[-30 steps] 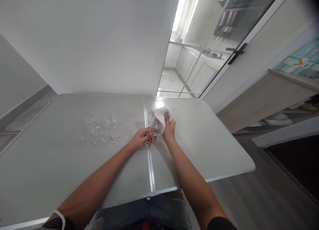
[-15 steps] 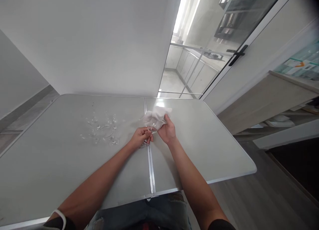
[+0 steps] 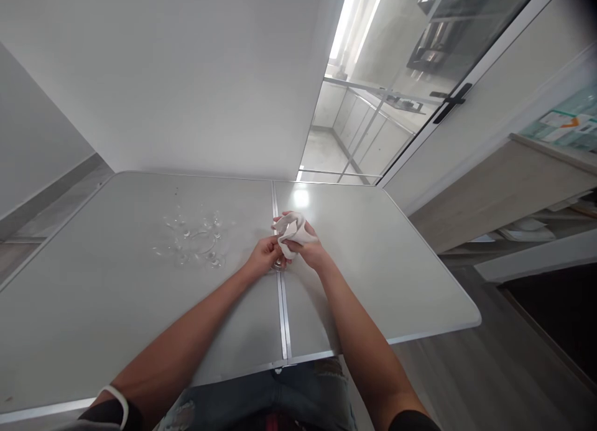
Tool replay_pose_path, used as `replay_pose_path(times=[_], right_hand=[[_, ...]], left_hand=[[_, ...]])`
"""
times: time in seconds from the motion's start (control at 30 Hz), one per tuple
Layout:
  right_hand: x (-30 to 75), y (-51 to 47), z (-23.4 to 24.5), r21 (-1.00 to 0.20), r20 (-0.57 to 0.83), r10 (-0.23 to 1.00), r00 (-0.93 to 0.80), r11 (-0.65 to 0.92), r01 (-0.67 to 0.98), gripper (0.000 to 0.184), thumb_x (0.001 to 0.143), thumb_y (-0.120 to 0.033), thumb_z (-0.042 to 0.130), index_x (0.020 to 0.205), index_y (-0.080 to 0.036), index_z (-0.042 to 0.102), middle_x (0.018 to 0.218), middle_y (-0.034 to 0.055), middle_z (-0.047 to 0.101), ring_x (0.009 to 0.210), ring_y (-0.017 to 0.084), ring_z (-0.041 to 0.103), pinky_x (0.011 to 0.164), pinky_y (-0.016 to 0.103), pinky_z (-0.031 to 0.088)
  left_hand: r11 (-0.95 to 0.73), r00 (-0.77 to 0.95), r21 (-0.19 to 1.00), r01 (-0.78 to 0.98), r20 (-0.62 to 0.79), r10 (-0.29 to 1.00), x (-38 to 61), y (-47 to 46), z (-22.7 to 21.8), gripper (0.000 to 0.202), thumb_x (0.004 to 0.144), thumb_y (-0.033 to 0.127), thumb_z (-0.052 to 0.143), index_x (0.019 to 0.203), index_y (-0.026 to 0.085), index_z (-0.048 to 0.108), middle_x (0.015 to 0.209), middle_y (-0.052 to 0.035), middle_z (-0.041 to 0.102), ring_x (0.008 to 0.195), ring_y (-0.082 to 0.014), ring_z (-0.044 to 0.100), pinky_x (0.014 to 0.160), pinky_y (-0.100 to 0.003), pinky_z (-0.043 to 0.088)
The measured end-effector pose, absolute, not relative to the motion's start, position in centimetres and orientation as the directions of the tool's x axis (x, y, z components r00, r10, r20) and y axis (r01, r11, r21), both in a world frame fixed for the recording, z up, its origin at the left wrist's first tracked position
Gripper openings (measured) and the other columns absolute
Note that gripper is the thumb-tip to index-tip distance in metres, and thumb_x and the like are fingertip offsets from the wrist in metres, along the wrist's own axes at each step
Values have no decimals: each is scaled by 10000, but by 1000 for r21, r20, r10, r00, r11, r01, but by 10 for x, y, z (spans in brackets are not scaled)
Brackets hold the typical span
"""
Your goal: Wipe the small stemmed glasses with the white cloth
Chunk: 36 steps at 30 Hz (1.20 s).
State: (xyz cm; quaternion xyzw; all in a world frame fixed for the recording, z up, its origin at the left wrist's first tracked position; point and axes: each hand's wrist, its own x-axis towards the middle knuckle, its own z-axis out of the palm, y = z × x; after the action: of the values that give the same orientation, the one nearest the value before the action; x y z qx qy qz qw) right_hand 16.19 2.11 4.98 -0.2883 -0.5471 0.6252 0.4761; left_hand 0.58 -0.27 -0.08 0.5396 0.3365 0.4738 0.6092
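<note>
Over the table's middle seam, my left hand [image 3: 263, 255] is closed around the stem of a clear stemmed glass [image 3: 278, 265]. Only the glass's foot shows, below my fingers. My right hand [image 3: 312, 249] grips a crumpled white cloth [image 3: 293, 226], which wraps the glass's bowl and hides it. Both hands are close together, with the cloth between them. To the left of my left hand, several clear stemmed glasses [image 3: 213, 260] are grouped on the table; their outlines are faint and hard to separate.
The pale table [image 3: 121, 306] has a metal seam across its middle and a metal edge. A white wall [image 3: 196, 83] rises behind it. A glass sliding door [image 3: 368, 126] stands at the back right, and wooden shelves [image 3: 499, 188] are on the right.
My right hand has turned inward, and the cloth, spread out behind the glass before, is now folded around its bowl. My left hand keeps its hold on the stem.
</note>
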Motion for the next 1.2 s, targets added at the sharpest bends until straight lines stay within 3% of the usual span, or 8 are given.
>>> replay_pose_path(times=[0.17, 0.27, 0.37, 0.5, 0.63, 0.8, 1.0, 1.2], right_hand=[[153, 16, 49, -941, 324, 930, -172, 336, 48, 584, 662, -319, 822, 1177, -240, 557, 1080, 41, 689, 879, 193, 661, 809, 318, 555], [147, 15, 42, -918, 366, 931, 5, 360, 165, 591, 648, -336, 824, 1171, -231, 569, 1080, 41, 688, 909, 200, 655, 865, 328, 543], [147, 16, 41, -978, 210, 978, 4, 210, 11, 485, 696, -429, 801, 1082, -208, 606, 934, 38, 700, 822, 205, 664, 763, 324, 570], [158, 21, 44, -927, 71, 937, -343, -65, -371, 499, 740, -533, 756, 1089, -195, 642, 1021, 92, 718, 903, 252, 704, 735, 353, 595], [159, 24, 39, -924, 53, 879, -473, -136, -356, 513, 780, -567, 721, 1144, -209, 671, 894, 48, 712, 686, 184, 655, 575, 300, 544], [143, 23, 23, -980, 95, 952, -293, 37, -196, 424, 801, -584, 728, 1018, -219, 713, 869, 18, 688, 780, 172, 640, 730, 302, 544], [150, 25, 23, -999, 33, 845, -534, 33, -10, 333, 895, -547, 631, 948, -218, 635, 711, -15, 596, 589, 153, 571, 607, 312, 509], [163, 34, 32, -829, 339, 784, -520, 510, 229, 117, 787, -262, 681, 805, -182, 598, 898, 30, 590, 755, 151, 545, 700, 268, 453]], left_hand=[[-102, 183, 995, -6, 102, 978, 11, -6, -5, 374, 890, 460, 604, 683, 149, 594, 566, -3, 609, 481, -104, 523, 519, -220, 422], [-144, 87, 983, 114, 134, 987, 13, -8, -7, 272, 875, 349, 596, 677, 165, 563, 528, 22, 574, 474, -105, 501, 505, -216, 391], [-112, 173, 993, 38, 103, 979, 12, -7, -3, 353, 883, 453, 610, 686, 163, 564, 528, 12, 576, 465, -104, 489, 495, -220, 379], [75, 434, 973, -218, 28, 901, 8, -4, 2, 613, 837, 728, 573, 659, 141, 579, 517, -14, 548, 421, -96, 437, 474, -243, 390], [85, 380, 959, -270, 25, 924, 8, -1, -3, 645, 816, 748, 589, 676, 120, 634, 599, -56, 599, 526, -122, 520, 538, -248, 413], [-63, 53, 991, -121, 69, 996, 9, 2, -11, 496, 833, 598, 639, 646, 139, 619, 592, -4, 573, 546, -110, 463, 537, -231, 367], [-150, 12, 988, 30, 150, 989, 4, -2, -8, 256, 856, 280, 533, 652, 161, 632, 547, 10, 595, 539, -134, 543, 588, -251, 438], [-209, -106, 978, -30, 205, 973, 4, -4, -7, 115, 791, 235, 667, 881, 165, 684, 802, -34, 710, 787, -194, 650, 760, -300, 507]])
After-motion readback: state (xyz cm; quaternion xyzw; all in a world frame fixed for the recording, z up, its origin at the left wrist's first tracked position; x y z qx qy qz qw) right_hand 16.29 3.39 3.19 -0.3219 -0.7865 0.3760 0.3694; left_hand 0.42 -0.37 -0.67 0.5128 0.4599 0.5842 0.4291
